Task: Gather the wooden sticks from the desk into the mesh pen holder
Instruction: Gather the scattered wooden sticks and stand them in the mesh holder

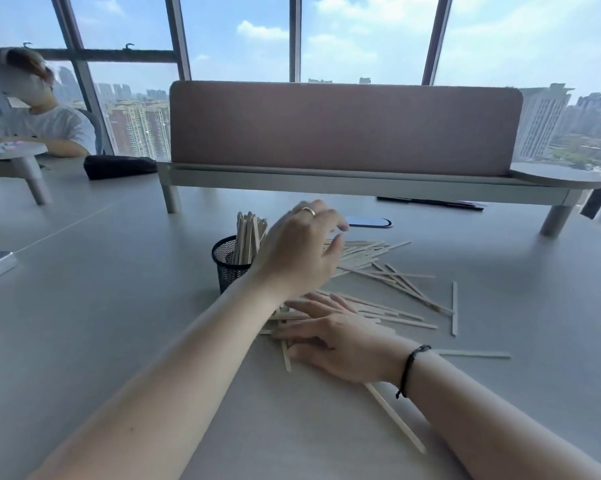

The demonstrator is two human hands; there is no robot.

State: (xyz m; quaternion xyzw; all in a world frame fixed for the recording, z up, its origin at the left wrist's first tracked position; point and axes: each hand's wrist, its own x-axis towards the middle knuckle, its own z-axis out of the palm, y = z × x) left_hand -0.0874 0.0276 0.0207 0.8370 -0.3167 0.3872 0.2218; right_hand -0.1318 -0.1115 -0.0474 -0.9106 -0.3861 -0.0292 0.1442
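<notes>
From the head camera, the job stood partway done. The mesh pen holder [227, 268], a small black cup, stood on the grey desk [101, 306] a little left of the middle, already holding an upright bunch of wooden sticks [248, 237] whose tops rose above its rim. Many more loose sticks [389, 271] lay scattered flat to the right of the cup and toward the near side, crossing one another in a thin heap, with a few strays lying apart on the right and one long stick [396, 417] running under the near forearm.

The left hand [299, 251] hung in the air just right of the cup, over the far part of the heap. Its fingers were loosely curled and a little apart, and no stick showed between them, though the fingertips were blurred. The right hand [340, 337] lay palm down on the near part of the heap, fingers straight and spread, pressing on the sticks beneath.

The step in hand looked like fetching another batch. The next move would call for raking several sticks together, pinching them as a bundle, tipping them upright and dropping them in beside those already there without knocking the light cup over.

The sticks were pale, thin, flat and straight, all much alike.
</notes>
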